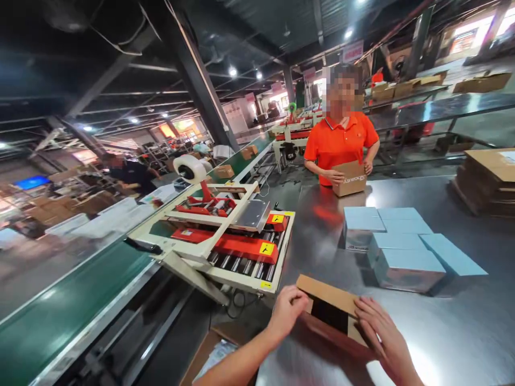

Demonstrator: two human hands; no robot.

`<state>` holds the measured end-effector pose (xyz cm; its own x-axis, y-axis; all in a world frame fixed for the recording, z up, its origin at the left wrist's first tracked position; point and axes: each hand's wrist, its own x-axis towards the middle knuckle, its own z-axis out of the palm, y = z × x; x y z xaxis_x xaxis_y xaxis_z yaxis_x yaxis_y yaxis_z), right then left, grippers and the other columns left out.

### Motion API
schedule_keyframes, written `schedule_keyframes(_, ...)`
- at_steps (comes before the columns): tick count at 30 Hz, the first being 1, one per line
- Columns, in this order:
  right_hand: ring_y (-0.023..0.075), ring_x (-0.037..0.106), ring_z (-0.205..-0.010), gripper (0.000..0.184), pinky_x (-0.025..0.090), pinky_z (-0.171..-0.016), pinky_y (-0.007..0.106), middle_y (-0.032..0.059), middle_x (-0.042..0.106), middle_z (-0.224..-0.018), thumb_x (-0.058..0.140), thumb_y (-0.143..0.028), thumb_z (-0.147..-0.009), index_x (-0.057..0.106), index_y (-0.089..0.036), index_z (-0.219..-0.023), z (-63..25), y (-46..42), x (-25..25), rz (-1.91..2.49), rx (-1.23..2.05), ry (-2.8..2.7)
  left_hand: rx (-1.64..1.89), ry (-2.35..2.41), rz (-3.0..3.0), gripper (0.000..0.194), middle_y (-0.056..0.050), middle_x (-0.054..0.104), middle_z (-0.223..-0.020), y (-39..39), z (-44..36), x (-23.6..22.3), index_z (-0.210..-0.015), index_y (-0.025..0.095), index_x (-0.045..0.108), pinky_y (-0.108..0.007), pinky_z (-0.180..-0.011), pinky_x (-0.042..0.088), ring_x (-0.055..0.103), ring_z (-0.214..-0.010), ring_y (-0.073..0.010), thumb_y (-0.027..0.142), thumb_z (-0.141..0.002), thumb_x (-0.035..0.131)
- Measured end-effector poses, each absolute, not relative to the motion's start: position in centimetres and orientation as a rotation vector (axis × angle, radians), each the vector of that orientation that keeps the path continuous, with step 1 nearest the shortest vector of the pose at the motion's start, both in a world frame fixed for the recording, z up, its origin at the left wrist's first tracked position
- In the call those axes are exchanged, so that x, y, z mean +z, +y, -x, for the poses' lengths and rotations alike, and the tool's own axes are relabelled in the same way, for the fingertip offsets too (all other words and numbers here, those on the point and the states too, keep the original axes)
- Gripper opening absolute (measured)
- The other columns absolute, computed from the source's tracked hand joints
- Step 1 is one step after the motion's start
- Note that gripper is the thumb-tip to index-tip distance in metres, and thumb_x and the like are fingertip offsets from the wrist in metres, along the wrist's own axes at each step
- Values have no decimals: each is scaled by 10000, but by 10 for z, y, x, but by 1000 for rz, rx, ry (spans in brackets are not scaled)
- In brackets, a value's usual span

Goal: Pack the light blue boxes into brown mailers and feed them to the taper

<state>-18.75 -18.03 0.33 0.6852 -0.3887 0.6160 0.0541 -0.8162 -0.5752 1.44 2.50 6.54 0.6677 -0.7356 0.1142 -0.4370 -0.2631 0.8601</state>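
A brown cardboard box stands on the steel table at the lower middle, its top partly open and its inside dark. At its left end my left hand has thumb and fingers closed on the box's edge. My right hand grips the opposite end, fingers bent over the flap there. The far long flap stands raised between both hands. Beyond the box sit several pale blue boxes, grouped on the table.
The steel table carries stacked flat cardboard at far right. Across it, a person in an orange shirt holds a carton. A carton-sealing machine and green conveyor stand left. An open carton sits below.
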Motion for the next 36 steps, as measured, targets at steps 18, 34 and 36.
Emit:
schedule_keyframes(18,247,658,-923,453,526,-815,373,94,715,-1001,484,-509,-894,684,-221,-1179,155,-195,73,2231,-495,438,-652,-768,-1750,759,-99,551,-1454,87,-49,13,-1276,222,655,-501,-1228,220,393,-1423,-343,497,-590,825)
schedule_keyframes(34,481,376,-1373,682,292,-1018,771,215,451,-1487,706,-140,-755,508,-228,-1402,152,-325,61,3274,-211,770,-715,-328,-1525,715,-74,383,-1577,59,-57,11,-1386,223,538,-441,-1226,276,333,-1465,-271,670,-828,550)
schedule_keyframes(36,427,498,-1286,564,392,-993,703,195,555,-1378,665,-102,-783,581,-257,-1319,161,-312,67,3286,-325,671,-714,-317,-1516,728,-70,420,-1558,49,-57,10,-1366,221,561,-450,-1236,248,324,-1470,-272,689,-808,565)
